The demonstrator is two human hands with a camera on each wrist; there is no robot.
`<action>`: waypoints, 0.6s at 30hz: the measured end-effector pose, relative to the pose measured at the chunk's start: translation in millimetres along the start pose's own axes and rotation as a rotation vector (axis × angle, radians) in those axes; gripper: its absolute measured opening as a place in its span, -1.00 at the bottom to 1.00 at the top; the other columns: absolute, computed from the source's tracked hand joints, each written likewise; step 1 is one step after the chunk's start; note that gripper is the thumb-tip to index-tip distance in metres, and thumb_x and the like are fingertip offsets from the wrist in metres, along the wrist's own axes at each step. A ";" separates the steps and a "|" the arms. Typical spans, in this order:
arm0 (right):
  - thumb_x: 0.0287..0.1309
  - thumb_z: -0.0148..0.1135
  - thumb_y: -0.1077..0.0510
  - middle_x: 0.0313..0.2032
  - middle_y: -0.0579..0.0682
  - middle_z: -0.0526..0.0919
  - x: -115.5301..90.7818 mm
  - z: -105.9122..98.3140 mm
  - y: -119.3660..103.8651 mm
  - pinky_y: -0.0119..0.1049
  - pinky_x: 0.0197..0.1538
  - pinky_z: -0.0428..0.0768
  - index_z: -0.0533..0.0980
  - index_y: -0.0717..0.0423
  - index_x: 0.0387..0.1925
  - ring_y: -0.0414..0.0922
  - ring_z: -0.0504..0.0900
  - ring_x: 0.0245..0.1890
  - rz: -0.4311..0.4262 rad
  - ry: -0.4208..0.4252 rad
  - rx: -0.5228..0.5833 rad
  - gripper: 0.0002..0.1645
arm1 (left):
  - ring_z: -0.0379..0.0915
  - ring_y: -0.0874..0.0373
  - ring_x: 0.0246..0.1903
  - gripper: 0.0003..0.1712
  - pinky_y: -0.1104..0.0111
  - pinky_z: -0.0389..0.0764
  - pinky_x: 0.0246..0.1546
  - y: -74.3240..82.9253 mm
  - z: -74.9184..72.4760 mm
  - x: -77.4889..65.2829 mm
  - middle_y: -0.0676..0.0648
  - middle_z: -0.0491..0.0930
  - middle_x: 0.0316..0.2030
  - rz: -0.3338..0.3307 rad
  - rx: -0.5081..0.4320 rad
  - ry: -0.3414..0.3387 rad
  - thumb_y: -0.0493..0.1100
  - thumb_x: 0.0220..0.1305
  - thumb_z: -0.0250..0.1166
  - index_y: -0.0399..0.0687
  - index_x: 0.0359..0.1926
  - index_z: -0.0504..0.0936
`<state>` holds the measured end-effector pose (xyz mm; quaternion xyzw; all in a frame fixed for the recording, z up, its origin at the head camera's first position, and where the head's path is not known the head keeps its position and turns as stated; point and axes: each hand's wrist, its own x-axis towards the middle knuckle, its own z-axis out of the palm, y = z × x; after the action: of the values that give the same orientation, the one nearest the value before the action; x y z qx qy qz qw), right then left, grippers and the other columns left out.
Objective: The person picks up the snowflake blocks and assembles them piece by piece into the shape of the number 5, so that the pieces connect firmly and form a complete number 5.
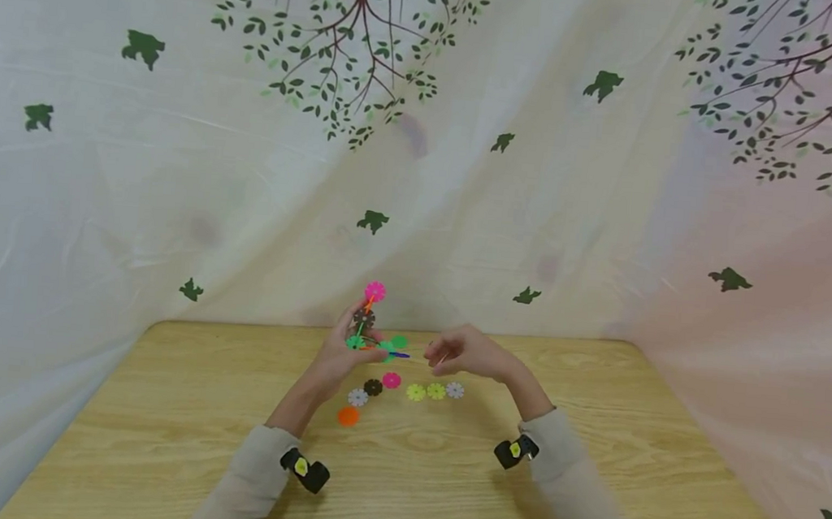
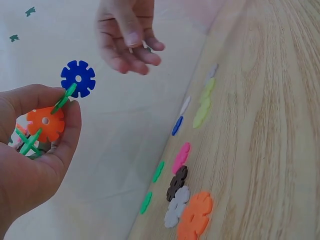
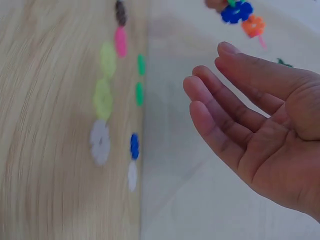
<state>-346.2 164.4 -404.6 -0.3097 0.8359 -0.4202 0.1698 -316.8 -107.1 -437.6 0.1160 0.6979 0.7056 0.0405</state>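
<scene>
My left hand [image 1: 333, 360] holds a chain of interlocking plastic discs above the back of the table. Its thumb and fingers pinch a green disc [image 2: 64, 99], seen edge-on. A blue notched disc [image 2: 78, 79] stands at the free end, slotted to that green one. Between the thumb and fingers shows an orange disc [image 2: 46, 121], with more green pieces below it. At the upper end of the chain is a pink disc [image 1: 375, 291]. To the right, apart from the chain, my right hand [image 3: 260, 120] is held in the air, fingers loosely bent and nothing in its palm.
Loose discs lie on the wooden table [image 1: 413, 487]: orange [image 1: 348, 415], white [image 1: 357, 397], dark brown [image 1: 372, 387], pink [image 1: 392, 381], two yellow [image 1: 426, 391] and another white [image 1: 455, 390]. Farther back are green, blue [image 3: 134, 146] and white ones. A leaf-printed cloth [image 1: 432, 244] hangs behind.
</scene>
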 end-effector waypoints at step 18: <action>0.05 0.48 0.38 -0.15 0.20 0.74 -4.6 -11.5 53.2 -0.44 -0.12 0.60 0.65 0.36 -0.08 -0.21 0.60 -0.22 0.106 -0.091 -0.130 -0.66 | 0.55 0.13 -0.03 0.12 0.30 0.59 0.15 -2.8 -1.4 -1.0 -0.28 0.58 0.02 0.027 -0.006 -0.048 -0.37 0.23 0.41 0.19 0.62 -0.03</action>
<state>-369.0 198.5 -440.7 -0.2941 0.8680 -0.3410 0.2094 -316.4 -108.6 -440.4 0.1423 0.6930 0.7051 0.0482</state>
